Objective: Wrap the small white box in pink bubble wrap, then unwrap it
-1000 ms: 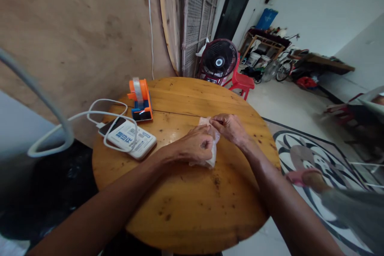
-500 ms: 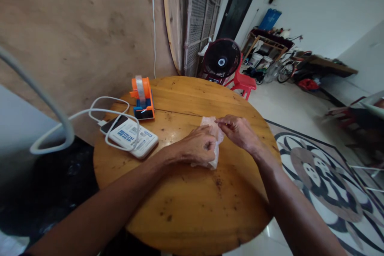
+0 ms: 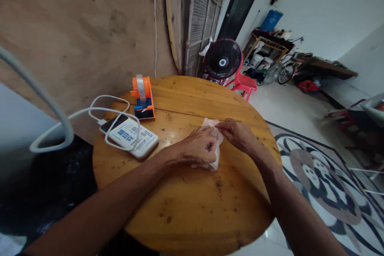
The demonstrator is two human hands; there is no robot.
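A small packet of translucent bubble wrap (image 3: 215,158) lies on the round wooden table (image 3: 186,216); what it contains, if anything, is hidden. My left hand (image 3: 200,144) presses down over it, its fingers curled and closed on the wrap. At the packet's far right corner, my right hand (image 3: 235,133) has thumb and forefinger pinched together on the wrap's edge. The fingertips of both hands are close to each other. To the left stands an orange and blue tape dispenser (image 3: 144,98) with a roll of clear tape, apart from both hands.
A white power bank (image 3: 141,144), a dark phone (image 3: 113,123) and a looped white cable (image 3: 87,110) sit on the table's left side. Beyond the far edge are a fan (image 3: 223,59) and a red plastic chair (image 3: 244,82). A panda-patterned rug (image 3: 318,180) lies to the right.
My right hand has come slightly down and left, its fingertips now closer to the left hand on the wrap. My left hand stays on the packet.
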